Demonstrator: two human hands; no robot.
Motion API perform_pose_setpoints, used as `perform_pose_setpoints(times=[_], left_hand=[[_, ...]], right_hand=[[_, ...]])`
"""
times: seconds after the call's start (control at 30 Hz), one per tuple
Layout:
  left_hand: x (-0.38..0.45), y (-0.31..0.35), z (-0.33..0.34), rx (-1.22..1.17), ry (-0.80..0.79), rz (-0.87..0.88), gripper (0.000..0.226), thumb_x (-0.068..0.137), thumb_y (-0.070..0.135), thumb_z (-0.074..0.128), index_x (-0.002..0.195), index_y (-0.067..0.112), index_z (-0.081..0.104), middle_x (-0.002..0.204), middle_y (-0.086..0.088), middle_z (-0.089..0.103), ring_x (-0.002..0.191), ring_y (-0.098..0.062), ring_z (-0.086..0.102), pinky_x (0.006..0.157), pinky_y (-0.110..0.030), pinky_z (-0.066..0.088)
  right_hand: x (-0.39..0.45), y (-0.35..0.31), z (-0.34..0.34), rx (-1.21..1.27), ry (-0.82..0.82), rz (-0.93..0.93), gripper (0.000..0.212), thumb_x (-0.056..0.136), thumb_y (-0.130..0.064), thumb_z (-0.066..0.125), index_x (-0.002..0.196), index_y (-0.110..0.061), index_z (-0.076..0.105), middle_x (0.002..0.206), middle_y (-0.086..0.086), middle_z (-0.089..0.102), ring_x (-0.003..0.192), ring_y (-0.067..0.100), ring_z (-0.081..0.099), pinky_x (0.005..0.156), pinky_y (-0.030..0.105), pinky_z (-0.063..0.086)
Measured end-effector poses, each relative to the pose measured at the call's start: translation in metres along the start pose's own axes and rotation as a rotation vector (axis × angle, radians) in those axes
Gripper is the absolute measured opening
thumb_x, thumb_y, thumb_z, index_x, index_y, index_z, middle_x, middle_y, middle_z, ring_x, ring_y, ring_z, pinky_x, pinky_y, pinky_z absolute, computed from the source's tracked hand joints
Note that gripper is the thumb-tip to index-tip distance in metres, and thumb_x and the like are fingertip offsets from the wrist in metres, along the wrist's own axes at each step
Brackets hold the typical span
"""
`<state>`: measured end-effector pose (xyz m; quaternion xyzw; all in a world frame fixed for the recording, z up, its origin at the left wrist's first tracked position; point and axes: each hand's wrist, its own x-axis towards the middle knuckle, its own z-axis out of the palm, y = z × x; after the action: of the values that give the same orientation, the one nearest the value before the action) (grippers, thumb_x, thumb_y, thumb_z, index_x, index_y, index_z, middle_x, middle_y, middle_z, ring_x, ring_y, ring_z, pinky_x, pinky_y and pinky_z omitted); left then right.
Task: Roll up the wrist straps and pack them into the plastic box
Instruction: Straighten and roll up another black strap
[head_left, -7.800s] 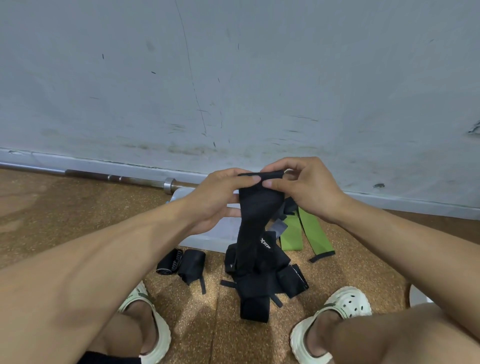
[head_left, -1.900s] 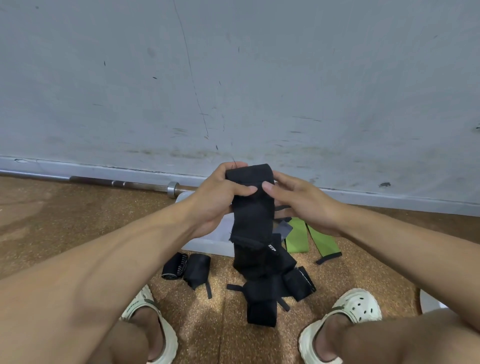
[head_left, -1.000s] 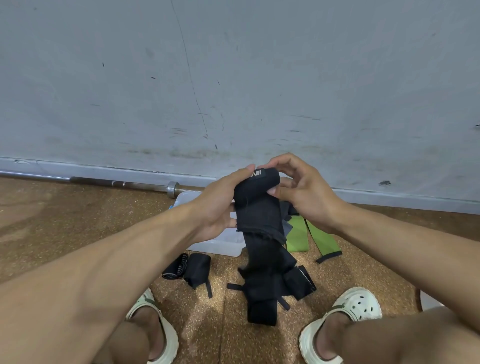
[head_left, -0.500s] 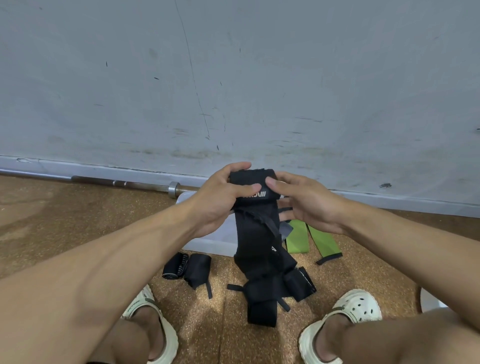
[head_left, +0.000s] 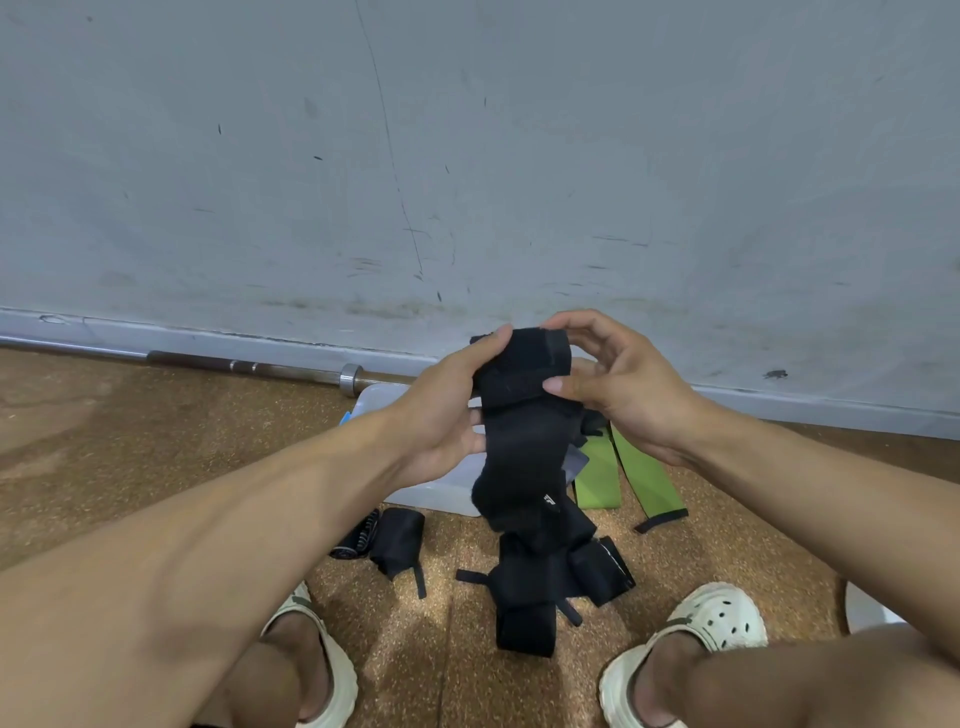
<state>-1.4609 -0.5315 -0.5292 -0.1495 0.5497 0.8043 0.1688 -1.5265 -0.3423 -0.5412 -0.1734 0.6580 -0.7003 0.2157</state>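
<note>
The black wrist strap (head_left: 519, 384) is half rolled between your fingers, left hand (head_left: 441, 410) and right hand (head_left: 613, 384) both gripping it, tail hanging below them; loose straps (head_left: 545, 582) and the plastic box (head_left: 436, 488) wait beneath

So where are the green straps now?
The green straps lie on the floor right of centre in the head view, beside the plastic box, under the right hand.

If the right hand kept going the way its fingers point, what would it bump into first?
Probably the black wrist strap the right hand already pinches, then the left hand just beyond it. Depth is hard to judge.
</note>
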Motion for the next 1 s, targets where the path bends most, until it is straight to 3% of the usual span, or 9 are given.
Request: perform_pose_setpoints(times=[0.13, 0.23, 0.3, 0.37, 0.47, 0.53, 0.7, 0.87, 1.0], left_hand=[[0.002, 0.001, 0.000, -0.054, 0.036, 0.018, 0.025, 0.102, 0.033, 0.058, 0.108, 0.014, 0.074, 0.089, -0.006, 0.074, 0.092, -0.027, 0.073, 0.081, -0.042, 0.062], [0.002, 0.005, -0.002, -0.052, 0.025, 0.041, 0.026, 0.104, 0.023, 0.056, 0.119, 0.009, 0.070, 0.097, -0.006, 0.075, 0.100, -0.028, 0.072, 0.084, -0.039, 0.062], [0.002, 0.007, -0.006, -0.026, 0.007, 0.059, 0.027, 0.102, 0.018, 0.058, 0.124, 0.005, 0.068, 0.109, -0.010, 0.076, 0.109, -0.030, 0.071, 0.090, -0.041, 0.060], [0.003, 0.008, -0.009, 0.001, -0.005, 0.074, 0.031, 0.098, 0.010, 0.062, 0.129, 0.004, 0.065, 0.119, -0.014, 0.073, 0.113, -0.031, 0.070, 0.095, -0.043, 0.059], [0.004, 0.009, -0.012, -0.004, 0.007, 0.104, 0.041, 0.090, -0.004, 0.067, 0.129, 0.009, 0.063, 0.104, -0.007, 0.073, 0.095, -0.024, 0.072, 0.087, -0.040, 0.060], [0.003, 0.009, -0.011, 0.000, 0.000, 0.114, 0.046, 0.087, -0.011, 0.066, 0.128, 0.012, 0.063, 0.100, -0.006, 0.070, 0.088, -0.021, 0.069, 0.079, -0.037, 0.060], [0.001, 0.006, -0.010, -0.018, -0.023, 0.109, 0.059, 0.083, -0.019, 0.062, 0.133, 0.014, 0.058, 0.112, -0.011, 0.067, 0.100, -0.026, 0.065, 0.078, -0.039, 0.061], [0.001, 0.006, -0.010, -0.054, -0.052, 0.077, 0.049, 0.087, -0.003, 0.071, 0.134, 0.008, 0.060, 0.121, -0.018, 0.071, 0.107, -0.028, 0.070, 0.087, -0.045, 0.061], [0.003, 0.007, -0.011, -0.021, -0.015, 0.105, 0.050, 0.083, -0.012, 0.071, 0.128, 0.008, 0.062, 0.115, -0.013, 0.073, 0.106, -0.027, 0.071, 0.079, -0.041, 0.062]], right_hand=[[0.002, 0.001, 0.001, 0.001, 0.003, 0.005, 0.049, 0.082, 0.025, 0.064, 0.112, -0.014, 0.068, 0.135, 0.012, 0.065, 0.117, 0.035, 0.067, 0.096, 0.048, 0.059], [0.002, -0.005, -0.002, 0.075, -0.045, 0.080, 0.050, 0.086, 0.024, 0.057, 0.118, -0.013, 0.067, 0.139, 0.011, 0.062, 0.120, 0.033, 0.065, 0.098, 0.046, 0.058], [0.001, -0.010, -0.004, 0.123, -0.102, 0.162, 0.048, 0.090, 0.009, 0.062, 0.130, -0.017, 0.064, 0.139, 0.007, 0.064, 0.122, 0.027, 0.065, 0.096, 0.043, 0.058], [0.001, -0.011, -0.005, 0.133, -0.128, 0.235, 0.052, 0.087, -0.020, 0.073, 0.138, -0.022, 0.060, 0.136, 0.007, 0.067, 0.123, 0.024, 0.065, 0.098, 0.044, 0.056], [-0.001, -0.009, -0.004, 0.072, -0.124, 0.312, 0.059, 0.084, -0.034, 0.072, 0.139, -0.018, 0.059, 0.137, 0.016, 0.065, 0.128, 0.036, 0.061, 0.107, 0.050, 0.051], [-0.003, -0.007, -0.001, 0.050, -0.158, 0.332, 0.056, 0.087, -0.031, 0.070, 0.139, -0.016, 0.059, 0.137, 0.018, 0.064, 0.126, 0.039, 0.063, 0.107, 0.049, 0.052], [0.000, -0.006, 0.000, 0.058, -0.082, 0.250, 0.069, 0.077, -0.015, 0.077, 0.143, -0.023, 0.055, 0.139, 0.006, 0.065, 0.117, 0.029, 0.070, 0.099, 0.048, 0.057], [-0.001, -0.008, 0.002, -0.019, -0.072, 0.156, 0.074, 0.085, 0.005, 0.074, 0.146, -0.030, 0.052, 0.149, -0.011, 0.053, 0.116, 0.023, 0.071, 0.092, 0.046, 0.060], [-0.001, -0.009, 0.003, -0.033, -0.074, 0.157, 0.076, 0.082, 0.014, 0.073, 0.144, -0.027, 0.055, 0.147, -0.007, 0.056, 0.118, 0.022, 0.069, 0.094, 0.043, 0.060]])
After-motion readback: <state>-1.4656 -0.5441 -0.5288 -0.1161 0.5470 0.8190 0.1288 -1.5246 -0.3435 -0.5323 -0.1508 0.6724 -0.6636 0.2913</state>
